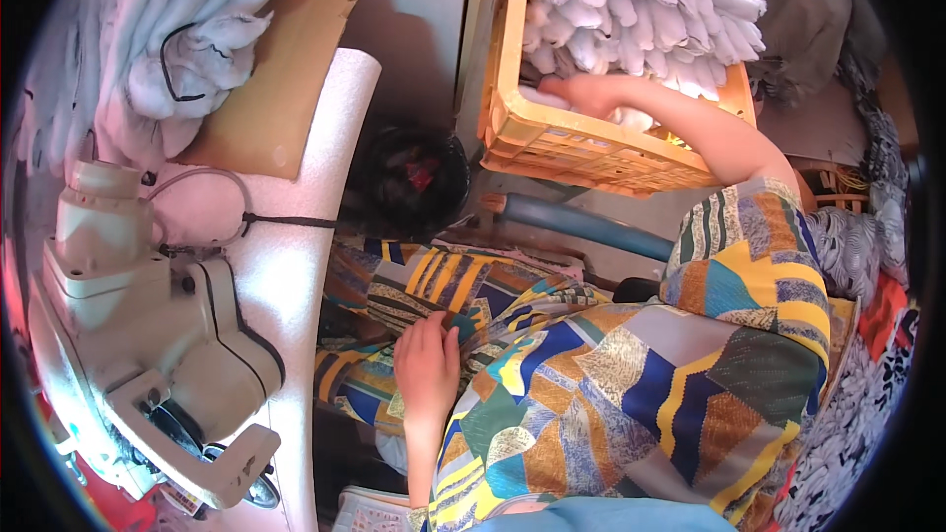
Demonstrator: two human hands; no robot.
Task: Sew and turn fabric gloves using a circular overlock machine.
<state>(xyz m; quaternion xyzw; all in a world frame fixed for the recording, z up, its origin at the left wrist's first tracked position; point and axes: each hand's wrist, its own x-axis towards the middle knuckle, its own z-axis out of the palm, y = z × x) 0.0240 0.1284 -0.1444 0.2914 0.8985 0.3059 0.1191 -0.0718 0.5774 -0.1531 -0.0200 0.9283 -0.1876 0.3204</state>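
My right hand (pixel 572 91) reaches over the near side of an orange plastic crate (pixel 537 133) and touches white fabric low inside, beneath a heap of white knitted gloves (pixel 641 15). Its fingertips are partly hidden there, so I cannot tell whether it grips. My left hand (pixel 424 360) rests on my patterned clothing (pixel 463 281) at my lap, fingers lying loosely extended and holding nothing.
At left, a beige sewing machine (pixel 138 315) stands on a pale tabletop (pixel 301 246), with cardboard (pixel 276 69) and more gloves (pixel 148 30) behind. A black bin (pixel 389 187) sits between table and crate. A blue padded bar (pixel 581 227) crosses below the crate; patterned fabric (pixel 838 443) lies at right.
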